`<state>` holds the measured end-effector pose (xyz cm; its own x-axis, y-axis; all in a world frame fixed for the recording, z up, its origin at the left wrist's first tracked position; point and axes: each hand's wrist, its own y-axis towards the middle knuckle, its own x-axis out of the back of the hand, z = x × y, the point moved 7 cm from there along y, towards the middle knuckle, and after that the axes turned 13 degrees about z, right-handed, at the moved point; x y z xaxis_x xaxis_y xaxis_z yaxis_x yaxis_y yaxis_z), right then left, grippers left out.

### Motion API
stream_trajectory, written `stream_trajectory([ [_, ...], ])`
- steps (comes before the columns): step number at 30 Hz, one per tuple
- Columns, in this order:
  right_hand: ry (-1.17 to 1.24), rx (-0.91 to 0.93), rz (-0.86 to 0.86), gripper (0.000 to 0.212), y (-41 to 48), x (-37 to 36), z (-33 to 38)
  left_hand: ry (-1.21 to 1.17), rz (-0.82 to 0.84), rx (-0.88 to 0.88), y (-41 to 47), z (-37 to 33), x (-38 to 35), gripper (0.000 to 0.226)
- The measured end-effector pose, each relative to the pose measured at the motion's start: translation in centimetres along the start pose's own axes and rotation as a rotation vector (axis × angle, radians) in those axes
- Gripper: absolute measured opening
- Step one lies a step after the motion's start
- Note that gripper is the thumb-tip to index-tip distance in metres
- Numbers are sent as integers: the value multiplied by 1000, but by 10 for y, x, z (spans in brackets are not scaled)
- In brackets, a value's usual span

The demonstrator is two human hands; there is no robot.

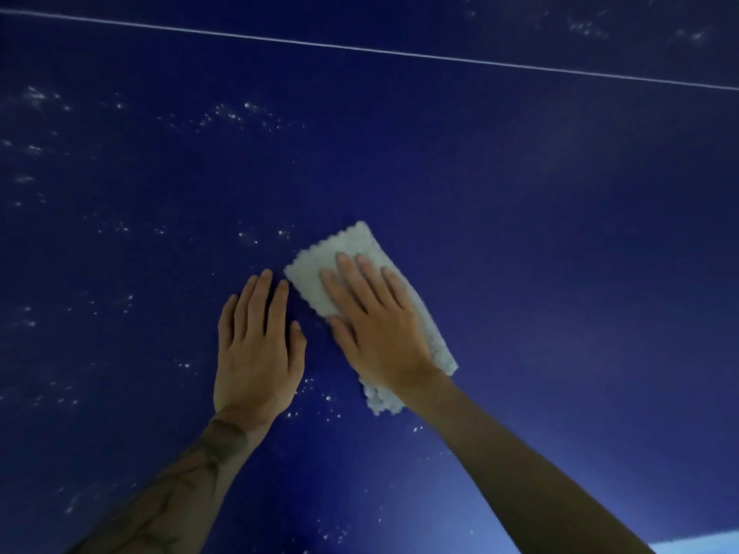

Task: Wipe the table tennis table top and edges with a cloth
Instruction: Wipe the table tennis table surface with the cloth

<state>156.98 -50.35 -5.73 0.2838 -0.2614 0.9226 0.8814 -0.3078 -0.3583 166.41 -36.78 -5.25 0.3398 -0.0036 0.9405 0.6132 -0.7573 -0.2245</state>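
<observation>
Blue table top [520,193]: right grip [376,325], spread flat, presses cloth [316,269]; left grip [258,345] rests flat beside.

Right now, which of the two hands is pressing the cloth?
The right hand: it lies flat on the white cloth; the left hand rests on bare blue tabletop.

The picture is dim, and a deep blue cast lies over the table top [540,233]. The brightest area is a pale glow near the lower right corner of the view, fading upward across the surface. White specks [236,113] glint on the left half; toward the left edge they smear into soft streaks. The white line [360,50] across the far part looks thin and slightly soft. The cloth [316,273] shows pale and bright, its weave blurred. The forearms [520,453] darken toward the bottom edge.
</observation>
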Motion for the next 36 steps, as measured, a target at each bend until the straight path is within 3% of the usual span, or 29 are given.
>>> stream_trajectory([
  [5, 90, -416, -32, 61, -15, 20, -106, -9, -10, 4, 0, 1, -2, 55],
  [8, 199, -543, -77, 65, 7, 29, -97, -8, -30, -2, 0, 1, 0, 55],
  [10, 166, -442, -64, 65, 14, 22, -55, -18, -31, 3, 0, 1, 0, 55],
  [12, 82, -210, -27, 63, 0, 4, -9, -21, -25, 4, 0, 1, 0, 55],
  [15, 21, -48, 3, 62, -39, -14, -10, -29, -22, 7, 0, 1, 0, 56],
  [19, 108, -377, -47, 61, -52, 2, -91, -33, -18, 6, -1, 1, -2, 54],
  [22, 211, -522, -104, 64, -28, 14, -94, -42, -26, -5, -2, 1, -2, 52],
  [24, 208, -472, -100, 65, -16, 10, -62, -44, -28, 1, -3, 0, -2, 50],
  [27, 90, -199, -50, 64, -31, -11, 4, -50, -21, 3, -3, -1, -2, 51],
  [30, 33, -24, 2, 62, -70, -27, 6, -73, -19, 6, -12, 0, 2, 51],
  [36, 193, -473, -81, 63, -71, -3, -81, -35, 12, 3, -89, 4, -15, 56],
])
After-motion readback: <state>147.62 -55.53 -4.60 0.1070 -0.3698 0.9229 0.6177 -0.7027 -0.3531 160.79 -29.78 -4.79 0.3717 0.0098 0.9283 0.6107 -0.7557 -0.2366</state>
